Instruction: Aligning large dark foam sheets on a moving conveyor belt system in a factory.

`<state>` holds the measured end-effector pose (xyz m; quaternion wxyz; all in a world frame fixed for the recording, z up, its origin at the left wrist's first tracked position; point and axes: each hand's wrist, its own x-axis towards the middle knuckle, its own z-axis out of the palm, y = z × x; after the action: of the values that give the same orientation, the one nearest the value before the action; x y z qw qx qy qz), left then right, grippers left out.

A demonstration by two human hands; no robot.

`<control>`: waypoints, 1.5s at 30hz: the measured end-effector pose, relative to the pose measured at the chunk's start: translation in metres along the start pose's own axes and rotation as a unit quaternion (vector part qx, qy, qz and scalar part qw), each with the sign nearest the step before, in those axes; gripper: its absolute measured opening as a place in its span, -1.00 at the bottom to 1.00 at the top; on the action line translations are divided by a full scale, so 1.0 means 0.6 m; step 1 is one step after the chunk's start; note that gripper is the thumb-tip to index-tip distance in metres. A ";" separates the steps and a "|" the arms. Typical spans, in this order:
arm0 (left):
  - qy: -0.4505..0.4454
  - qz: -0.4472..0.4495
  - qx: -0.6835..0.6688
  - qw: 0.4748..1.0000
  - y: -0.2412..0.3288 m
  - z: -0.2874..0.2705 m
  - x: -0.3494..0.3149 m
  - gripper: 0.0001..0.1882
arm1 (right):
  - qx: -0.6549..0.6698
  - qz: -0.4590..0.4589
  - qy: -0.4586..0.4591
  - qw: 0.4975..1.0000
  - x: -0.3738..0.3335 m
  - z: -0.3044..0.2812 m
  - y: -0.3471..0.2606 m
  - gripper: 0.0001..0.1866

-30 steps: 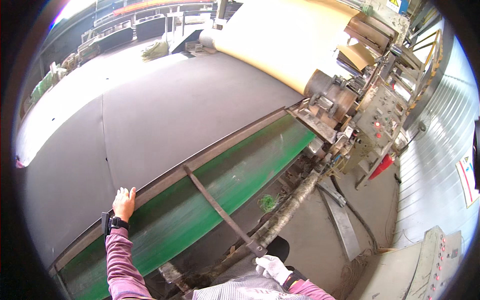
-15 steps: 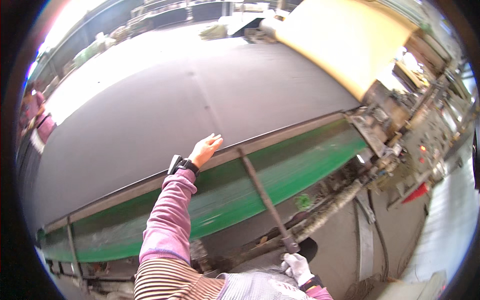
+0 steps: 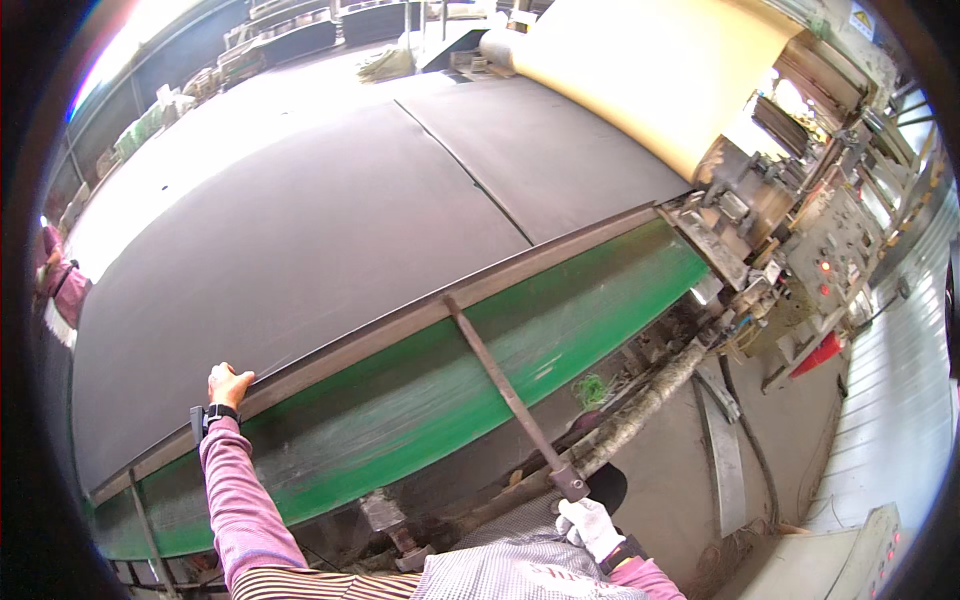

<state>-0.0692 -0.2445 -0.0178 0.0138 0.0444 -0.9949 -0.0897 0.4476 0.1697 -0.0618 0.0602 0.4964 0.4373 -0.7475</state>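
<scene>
My bare left hand (image 3: pixel 227 384) rests on the near edge of a large dark grey sheet (image 3: pixel 300 240) spread over a wide machine bed, fingers curled over the edge. A dark watch sits on that wrist. My right hand (image 3: pixel 588 524), in a white glove, grips the lower end of a long rusty metal bar (image 3: pixel 500 385). The bar slants up across the green side panel (image 3: pixel 450 390) to the sheet's edge.
A big tan roll (image 3: pixel 650 70) lies at the far end of the bed. A control box with lit red buttons (image 3: pixel 830 260) stands at the right. Another person in pink (image 3: pixel 60 285) is at the far left. A grimy shaft (image 3: pixel 640 415) runs below the panel.
My left hand has drawn back toward me and to the left along the sheet's edge. The view has swung. My right hand keeps hold of the bar.
</scene>
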 end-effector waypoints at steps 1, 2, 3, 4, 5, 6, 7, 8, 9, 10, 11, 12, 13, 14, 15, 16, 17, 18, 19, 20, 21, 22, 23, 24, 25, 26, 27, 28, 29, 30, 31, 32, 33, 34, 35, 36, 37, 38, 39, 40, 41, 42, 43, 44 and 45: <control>-0.002 0.034 -0.014 0.999 0.015 0.008 0.001 -0.49 | -0.002 -0.005 -0.001 1.000 0.000 0.000 0.002 -0.84; -0.001 0.067 -0.024 0.997 0.034 0.012 0.004 -0.52 | -0.008 -0.001 0.006 1.000 0.001 0.000 0.002 -0.84; 0.004 0.098 -0.026 0.995 0.052 0.018 0.001 -0.55 | 0.014 0.002 0.008 1.000 0.002 0.000 0.004 -0.83; -0.006 0.107 -0.059 0.993 0.073 0.021 -0.002 -0.55 | 0.011 -0.002 0.014 1.000 0.004 0.001 0.005 -0.83; -0.013 0.117 -0.084 0.989 0.092 0.022 -0.007 -0.55 | 0.012 -0.013 0.008 1.000 0.004 0.000 0.006 -0.82; -0.017 0.131 -0.099 0.986 0.111 0.022 -0.012 -0.54 | 0.008 -0.010 0.015 1.000 0.004 0.000 0.008 -0.82; -0.002 0.157 -0.116 0.981 0.130 0.026 -0.020 -0.57 | 0.014 -0.016 0.005 1.000 0.005 -0.001 0.009 -0.81; -0.028 0.188 -0.180 0.965 0.145 0.030 -0.028 -0.58 | 0.018 -0.016 -0.001 1.000 0.005 -0.002 0.009 -0.81; -0.049 0.219 -0.235 0.946 0.157 0.037 -0.033 -0.59 | 0.019 -0.009 0.001 1.000 0.005 -0.004 0.009 -0.80; -0.063 0.260 -0.287 0.920 0.159 0.041 -0.035 -0.59 | 0.017 -0.017 -0.006 1.000 0.004 -0.005 0.009 -0.79; -0.074 0.246 -0.278 0.926 0.154 0.046 -0.033 -0.59 | 0.013 -0.018 -0.005 1.000 0.003 -0.006 0.010 -0.79; -0.015 0.216 -0.222 0.951 0.139 0.052 -0.031 -0.50 | 0.010 -0.016 -0.002 1.000 0.002 -0.006 0.010 -0.78; 0.028 0.177 -0.134 0.975 0.116 0.053 -0.020 -0.46 | 0.022 -0.014 -0.009 1.000 -0.001 -0.007 0.011 -0.77; 0.098 0.172 -0.053 0.979 0.086 0.052 -0.002 -0.42 | 0.015 -0.024 -0.013 1.000 -0.003 -0.008 0.011 -0.77; 0.122 0.124 -0.031 0.984 0.046 0.051 0.011 -0.39 | 0.009 -0.029 -0.012 0.999 -0.004 -0.007 0.011 -0.77; 0.144 0.088 -0.002 0.986 0.005 0.050 0.021 -0.36 | 0.002 -0.027 -0.008 1.000 -0.005 -0.006 0.011 -0.77; 0.161 0.054 0.003 0.985 -0.034 0.050 0.028 -0.37 | 0.007 -0.022 -0.007 1.000 -0.004 -0.006 0.011 -0.77; 0.149 0.006 0.025 0.988 -0.060 0.054 0.033 -0.37 | 0.000 -0.022 -0.012 1.000 -0.004 -0.008 0.011 -0.78; 0.137 0.057 0.011 0.989 -0.073 0.061 0.036 -0.41 | 0.000 -0.022 -0.015 1.000 -0.002 -0.008 0.011 -0.78; 0.105 0.066 0.029 0.992 -0.079 0.067 0.035 -0.44 | 0.002 -0.024 -0.018 1.000 0.000 -0.008 0.012 -0.78; 0.129 0.114 -0.038 0.984 -0.069 0.079 0.029 -0.48 | 0.010 -0.016 -0.022 1.000 0.002 -0.011 0.012 -0.79; 0.126 0.134 -0.080 0.980 -0.050 0.090 0.016 -0.52 | 0.013 -0.014 -0.022 1.000 0.004 -0.011 0.013 -0.79; 0.124 0.177 -0.080 0.973 -0.025 0.095 0.004 -0.56 | 0.013 -0.023 -0.027 0.999 0.007 -0.012 0.015 -0.79; 0.133 0.184 -0.079 0.971 0.008 0.098 -0.010 -0.55 | 0.008 -0.013 -0.023 1.000 0.009 -0.013 0.016 -0.80; 0.130 0.201 -0.084 0.967 0.041 0.096 -0.024 -0.55 | 0.011 -0.021 -0.031 0.999 0.011 -0.014 0.017 -0.78; 0.128 0.217 -0.087 0.964 0.073 0.091 -0.040 -0.55 | 0.011 -0.020 -0.035 0.999 0.012 -0.015 0.018 -0.77; 0.131 0.223 -0.090 0.962 0.108 0.087 -0.057 -0.57 | 0.009 -0.009 -0.029 0.999 0.013 -0.015 0.019 -0.76; 0.142 0.239 -0.087 0.956 0.144 0.083 -0.071 -0.57 | 0.004 -0.023 -0.034 0.999 0.014 -0.015 0.020 -0.76; 0.140 0.246 -0.082 0.956 0.178 0.079 -0.085 -0.56 | -0.002 -0.027 -0.029 0.999 0.014 -0.015 0.021 -0.76; 0.147 0.263 -0.085 0.950 0.212 0.076 -0.097 -0.55 | -0.007 -0.032 -0.023 0.999 0.014 -0.016 0.022 -0.76; 0.140 0.262 -0.067 0.952 0.243 0.074 -0.108 -0.53 | -0.003 -0.029 -0.024 0.999 0.015 -0.016 0.023 -0.76; 0.147 0.277 -0.061 0.948 0.274 0.074 -0.115 -0.51 | 0.001 -0.027 -0.024 0.999 0.016 -0.016 0.024 -0.76; 0.128 0.276 -0.049 0.951 0.304 0.074 -0.117 -0.47 | 0.005 -0.020 -0.023 1.000 0.017 -0.016 0.025 -0.76; 0.126 0.282 -0.043 0.950 0.332 0.076 -0.120 -0.44 | 0.001 -0.025 -0.022 0.999 0.018 -0.016 0.027 -0.76; 0.120 0.290 -0.043 0.948 0.361 0.080 -0.121 -0.42 | -0.003 -0.025 -0.019 1.000 0.020 -0.016 0.027 -0.76; 0.115 0.298 -0.035 0.947 0.387 0.084 -0.123 -0.41 | -0.007 -0.025 -0.016 1.000 0.021 -0.015 0.028 -0.76; 0.102 0.306 -0.043 0.945 0.414 0.086 -0.124 -0.40 | -0.012 -0.029 -0.013 0.999 0.023 -0.014 0.029 -0.75; 0.086 0.321 -0.044 0.942 0.438 0.087 -0.124 -0.40 | -0.017 -0.033 -0.010 0.999 0.025 -0.013 0.029 -0.75; 0.069 0.337 -0.082 0.935 0.458 0.087 -0.125 -0.40 | -0.026 -0.027 -0.002 0.999 0.025 -0.012 0.029 -0.75; 0.046 0.364 -0.115 0.923 0.472 0.086 -0.123 -0.40 | -0.026 -0.032 -0.010 0.999 0.024 -0.012 0.029 -0.75; 0.017 0.367 -0.153 0.917 0.482 0.087 -0.120 -0.44 | -0.028 -0.029 -0.012 0.999 0.022 -0.013 0.027 -0.75; -0.026 0.383 -0.189 0.904 0.481 0.087 -0.115 -0.49 | -0.034 -0.022 -0.009 0.999 0.019 -0.013 0.026 -0.75; -0.084 0.394 -0.208 0.891 0.469 0.087 -0.108 -0.54 | -0.033 -0.027 -0.011 0.999 0.016 -0.013 0.025 -0.75; -0.127 0.428 -0.251 0.859 0.454 0.089 -0.097 -0.58 | -0.034 -0.030 -0.009 0.999 0.014 -0.013 0.024 -0.75; -0.076 0.512 -0.166 0.840 0.420 0.088 -0.082 -0.69 | -0.033 -0.032 -0.007 0.999 0.011 -0.012 0.023 -0.75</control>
<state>-0.0435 0.0161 -0.0256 -0.0106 -0.4809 -0.8442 -0.2364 0.4566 0.1687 -0.0758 0.0557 0.4746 0.4772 -0.7375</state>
